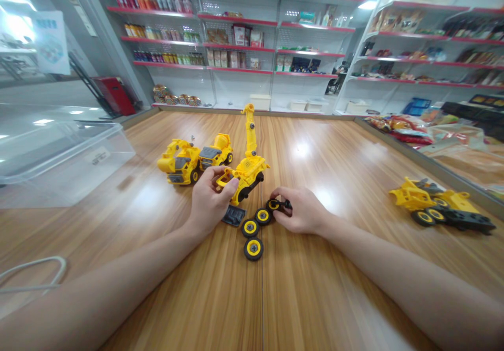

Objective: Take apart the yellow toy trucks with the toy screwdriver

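Likely light, stiff plastic, the yellow toy crane truck [248,172] stands on the counter [315,298], the left hand [210,200] with its grip clamped on the truck's near end, sturdier than the thin boom [249,130], the right hand [302,212] pinching a small wheel [274,204] just beside it.

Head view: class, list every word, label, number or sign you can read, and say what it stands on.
No text reads clearly.
Label on the clear box: blurred.
Blue sign at left: blurred.
Shelf goods: too small.
Toy crane in left hand, wheel in right hand: no lettering seen.
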The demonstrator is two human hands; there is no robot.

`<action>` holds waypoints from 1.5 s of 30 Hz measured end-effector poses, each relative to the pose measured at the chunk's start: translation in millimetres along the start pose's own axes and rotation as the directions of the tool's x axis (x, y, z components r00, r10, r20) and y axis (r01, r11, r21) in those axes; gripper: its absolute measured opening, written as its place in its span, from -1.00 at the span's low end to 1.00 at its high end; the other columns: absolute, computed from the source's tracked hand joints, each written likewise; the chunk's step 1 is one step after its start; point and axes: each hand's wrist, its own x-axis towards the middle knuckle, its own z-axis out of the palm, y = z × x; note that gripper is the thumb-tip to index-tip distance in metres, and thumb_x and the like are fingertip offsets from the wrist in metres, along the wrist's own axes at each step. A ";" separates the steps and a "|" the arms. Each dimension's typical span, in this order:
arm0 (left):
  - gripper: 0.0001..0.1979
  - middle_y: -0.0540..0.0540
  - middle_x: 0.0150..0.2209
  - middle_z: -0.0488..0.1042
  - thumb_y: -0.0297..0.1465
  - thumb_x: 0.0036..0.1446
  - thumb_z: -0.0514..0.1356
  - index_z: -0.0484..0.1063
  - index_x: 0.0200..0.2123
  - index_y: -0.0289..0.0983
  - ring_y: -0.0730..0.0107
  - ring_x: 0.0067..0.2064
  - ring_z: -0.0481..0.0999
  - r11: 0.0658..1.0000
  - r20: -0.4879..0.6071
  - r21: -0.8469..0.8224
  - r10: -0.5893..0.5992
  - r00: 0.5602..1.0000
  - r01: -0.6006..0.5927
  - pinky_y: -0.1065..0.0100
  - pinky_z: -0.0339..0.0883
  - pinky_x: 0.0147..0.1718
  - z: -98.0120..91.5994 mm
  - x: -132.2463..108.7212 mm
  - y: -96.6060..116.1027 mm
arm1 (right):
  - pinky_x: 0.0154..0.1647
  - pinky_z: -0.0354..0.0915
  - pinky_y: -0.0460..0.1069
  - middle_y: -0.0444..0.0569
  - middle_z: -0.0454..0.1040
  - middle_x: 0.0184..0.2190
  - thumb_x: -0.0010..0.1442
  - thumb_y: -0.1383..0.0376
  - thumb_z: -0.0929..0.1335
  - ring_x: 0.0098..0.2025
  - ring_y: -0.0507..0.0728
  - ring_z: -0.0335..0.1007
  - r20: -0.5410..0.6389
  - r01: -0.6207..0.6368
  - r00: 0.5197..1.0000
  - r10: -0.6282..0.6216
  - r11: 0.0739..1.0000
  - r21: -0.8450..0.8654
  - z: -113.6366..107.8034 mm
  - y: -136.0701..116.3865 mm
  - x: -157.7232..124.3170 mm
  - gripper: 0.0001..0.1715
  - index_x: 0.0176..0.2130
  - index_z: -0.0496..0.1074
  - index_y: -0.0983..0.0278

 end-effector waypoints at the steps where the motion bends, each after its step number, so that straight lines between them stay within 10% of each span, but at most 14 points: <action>1: -0.63 -0.07 -0.26 0.51 -0.20 0.06 0.30 0.39 -0.15 -0.31 0.40 -0.33 0.51 1.000 0.002 -0.005 0.003 1.000 -0.003 0.45 0.40 -0.39 0.0 0.1 -0.5 | -0.47 0.16 -0.10 -0.13 0.47 -0.55 0.03 0.23 0.37 -0.52 0.06 0.37 0.010 0.000 1.000 0.000 1.000 -0.002 -0.7 -0.1 0.1 -0.71 -0.19 0.44 0.24; 13: -0.63 -0.08 -0.25 0.51 -0.20 0.04 0.30 0.39 -0.15 -0.30 0.38 -0.32 0.50 1.000 0.007 -0.014 -0.006 1.000 0.006 0.43 0.39 -0.39 0.4 -0.3 0.8 | -0.56 -0.01 -0.12 -0.19 0.36 -0.63 -0.01 -0.07 0.44 -0.60 -0.03 0.19 0.289 0.330 0.893 -0.344 0.939 0.095 -14.7 7.9 -0.1 -0.53 -0.43 0.35 0.27; 25: -0.64 -0.08 -0.26 0.53 -0.19 0.09 0.28 0.40 -0.14 -0.31 0.41 -0.35 0.49 1.000 0.008 0.012 0.013 1.000 -0.013 0.47 0.35 -0.42 -1.1 -1.3 0.4 | -0.56 0.07 -0.13 -0.20 0.38 -0.64 -0.09 -0.25 0.45 -0.60 -0.03 0.26 0.060 0.438 0.889 -0.453 0.883 0.170 4.1 5.5 -2.1 -0.37 -0.44 0.42 0.26; 33: -0.58 -0.12 -0.25 0.57 -0.13 0.19 0.16 0.51 -0.07 -0.33 0.32 -0.28 0.51 1.000 0.059 -0.007 -0.025 0.998 0.025 0.39 0.38 -0.31 -2.3 -3.4 1.8 | -0.47 0.18 -0.12 -0.11 0.47 -0.57 0.20 -0.03 0.37 -0.55 -0.01 0.35 -0.199 0.209 0.962 -0.187 0.973 0.096 8.3 6.6 -1.9 -0.57 -0.38 0.47 0.28; 45: -0.58 -0.15 -0.13 0.58 -0.13 0.26 0.09 0.50 -0.02 -0.30 0.22 -0.12 0.54 0.988 0.249 -0.139 -0.032 0.968 0.068 0.32 0.40 -0.15 0.9 -3.1 10.9 | -0.53 0.11 -0.11 -0.13 0.41 -0.58 0.27 0.03 0.32 -0.58 -0.03 0.25 -0.369 0.114 0.926 -0.077 0.990 0.081 9.9 5.4 -0.4 -0.60 -0.37 0.44 0.30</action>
